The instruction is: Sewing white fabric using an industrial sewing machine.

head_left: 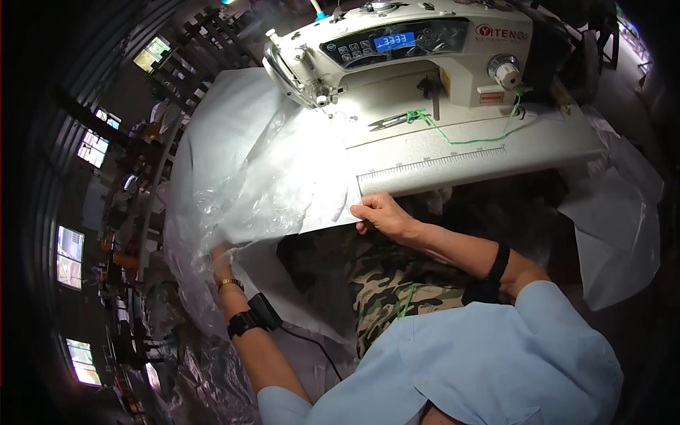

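Best done by keeping the white fabric (234, 142) flat on the bench (453, 152), taut between both hands, edge squared toward the sewing machine (397, 49). Draped left of the needle, clear plastic (248, 191) over it. Right hand (379, 212) forward, forearm angled in, grip pinched on the near edge. Left hand (221, 261) low, under plastic; grip impossible to tell.

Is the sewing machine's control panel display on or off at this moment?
On. The display on the white sewing machine glows bright blue with lit digits, while the panel around it is dark.
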### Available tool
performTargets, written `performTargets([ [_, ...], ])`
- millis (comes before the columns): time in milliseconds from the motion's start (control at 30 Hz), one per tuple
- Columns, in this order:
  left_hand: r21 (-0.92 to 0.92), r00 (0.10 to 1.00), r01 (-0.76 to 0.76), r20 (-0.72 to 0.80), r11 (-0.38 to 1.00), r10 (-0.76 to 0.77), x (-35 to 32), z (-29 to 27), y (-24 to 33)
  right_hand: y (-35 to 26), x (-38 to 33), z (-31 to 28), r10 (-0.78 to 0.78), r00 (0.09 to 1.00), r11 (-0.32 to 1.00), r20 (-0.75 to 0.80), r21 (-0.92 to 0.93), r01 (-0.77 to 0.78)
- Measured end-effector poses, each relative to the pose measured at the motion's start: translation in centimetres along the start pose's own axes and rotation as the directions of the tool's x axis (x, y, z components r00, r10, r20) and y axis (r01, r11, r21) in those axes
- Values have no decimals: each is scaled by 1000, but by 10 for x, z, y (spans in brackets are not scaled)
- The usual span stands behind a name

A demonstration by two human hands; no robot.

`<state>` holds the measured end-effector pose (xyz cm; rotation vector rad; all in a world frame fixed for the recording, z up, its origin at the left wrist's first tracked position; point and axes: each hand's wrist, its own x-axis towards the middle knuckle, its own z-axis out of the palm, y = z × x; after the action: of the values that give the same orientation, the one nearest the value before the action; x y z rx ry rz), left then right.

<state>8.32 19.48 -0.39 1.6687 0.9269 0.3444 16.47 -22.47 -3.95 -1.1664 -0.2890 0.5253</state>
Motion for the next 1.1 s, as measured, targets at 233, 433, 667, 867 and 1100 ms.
performTargets([
  [233,177,997,-67,-19,982,72,-22,-12,-23,-3,4,4,-26,999,988,30,-155,30],
  [433,318,988,-135,-27,938,151,25,21,29,-11,5,7,-36,999,952,36,-304,46],
  [667,475,968,-224,6,851,252,28,35,31,-6,1,4,-96,995,943,-20,-322,84],
  [867,618,955,-260,48,742,294,40,43,35,-12,5,-4,-132,989,865,-73,-496,80],
  [1100,765,954,-288,174,577,246,59,13,11,-15,11,-1,-87,992,890,-90,-455,37],
])
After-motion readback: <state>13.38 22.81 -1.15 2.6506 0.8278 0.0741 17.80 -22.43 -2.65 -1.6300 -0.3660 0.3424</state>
